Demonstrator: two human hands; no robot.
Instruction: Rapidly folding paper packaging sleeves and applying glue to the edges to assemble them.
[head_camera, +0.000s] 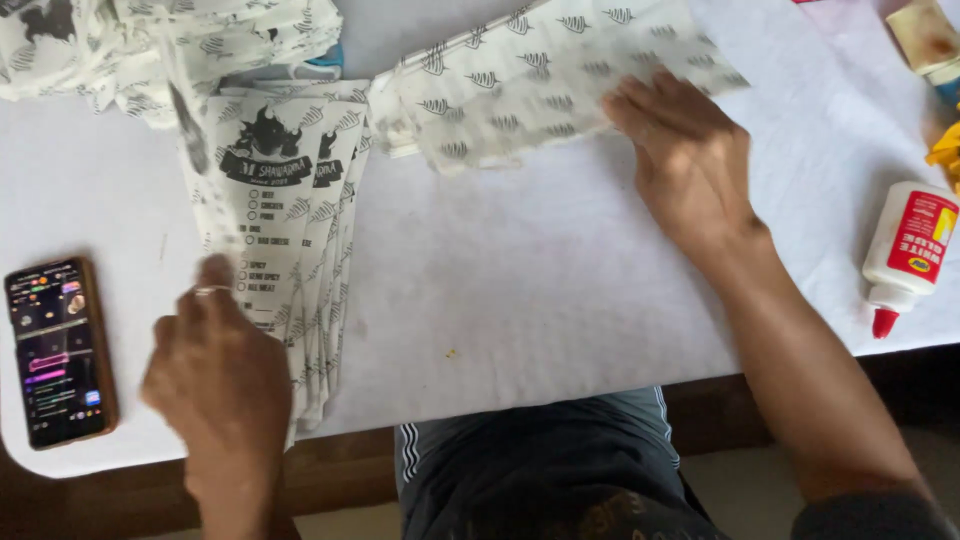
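1. White covering spreads over the table (520, 290), and its brown wooden edge shows along the bottom of the frame, above your lap.
2. Your left hand (222, 375) sits at lower left, fingers curled together and resting on the bottom end of a fanned stack of cone-shaped paper wrappers (285, 230); whether it pinches one or only presses on them cannot be told.
3. That stack runs from the upper left down toward your left hand, each wrapper white with a dark emblem and rows of small check circles. These look finished, so part of the work seems done.
4. Your right hand (685, 150) lies at upper right of centre, fingers spread apart and flat, pressing down on a printed paper sheet (540, 85) that is not yet shaped; it carries a repeated small dark motif.
5. More loose printed paper (110, 45) is heaped in the upper left corner, which suggests a good share is left to make up.
6. A white glue bottle with a red tip (905, 250) lies on its side at the right edge, well apart from both hands and untouched now.
7. A phone with a lit screen (58, 352) lies at the left edge, near your left hand but not touching it.
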